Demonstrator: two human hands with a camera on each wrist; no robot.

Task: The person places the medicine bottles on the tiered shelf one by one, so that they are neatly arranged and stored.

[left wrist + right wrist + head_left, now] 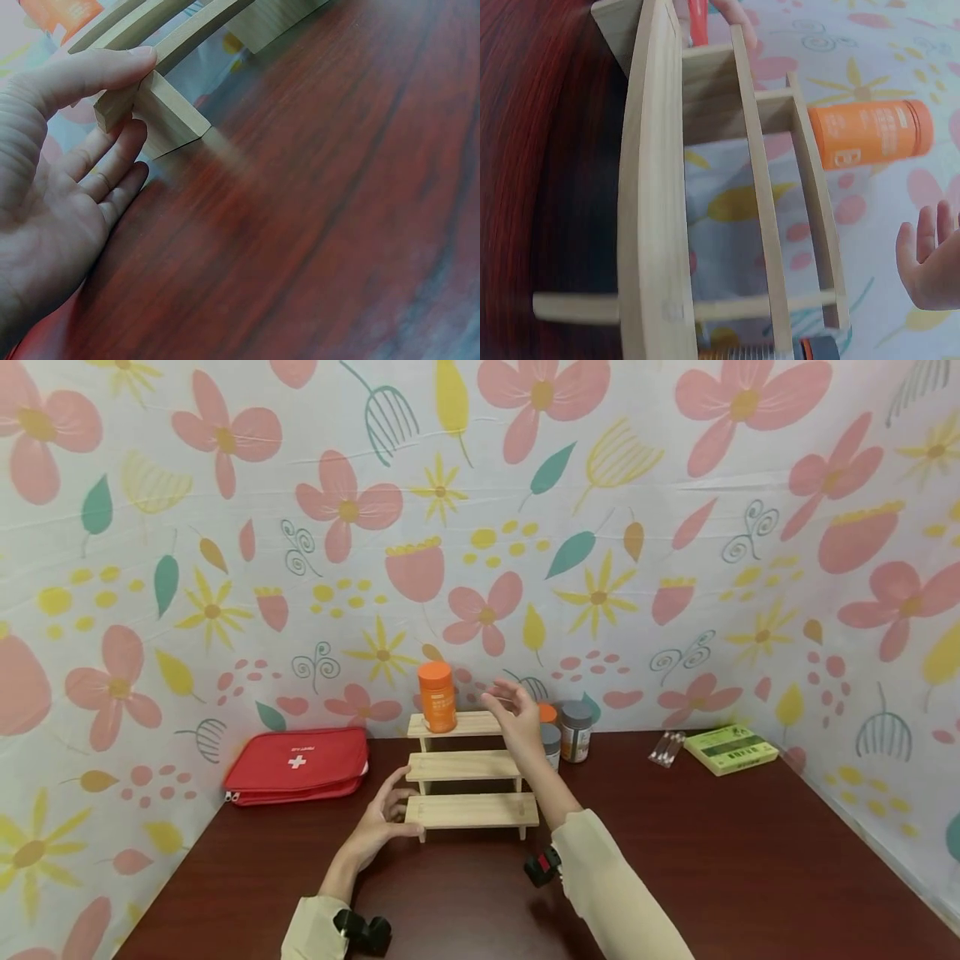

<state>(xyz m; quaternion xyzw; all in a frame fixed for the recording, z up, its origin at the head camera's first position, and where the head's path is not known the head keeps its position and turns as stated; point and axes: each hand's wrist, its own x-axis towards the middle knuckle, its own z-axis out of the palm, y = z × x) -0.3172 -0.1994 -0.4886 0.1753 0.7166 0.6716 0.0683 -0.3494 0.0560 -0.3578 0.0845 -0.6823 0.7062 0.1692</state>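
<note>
A light wooden three-step display rack stands on the dark table. My left hand grips the left end of its lowest step; in the left wrist view the thumb lies on top of the slat and the fingers bend below. An orange bottle with an orange cap stands upright on the left part of the top step. My right hand is raised at the right end of the top step, fingers loosely bent and holding nothing. In the right wrist view this hand is apart from the rack and the bottle.
Behind my right hand, right of the rack, stand grey-capped bottles and a partly hidden orange cap. A red first aid pouch lies left. Farther right are a small clear packet and a green-yellow box. A patterned wall covering rises behind.
</note>
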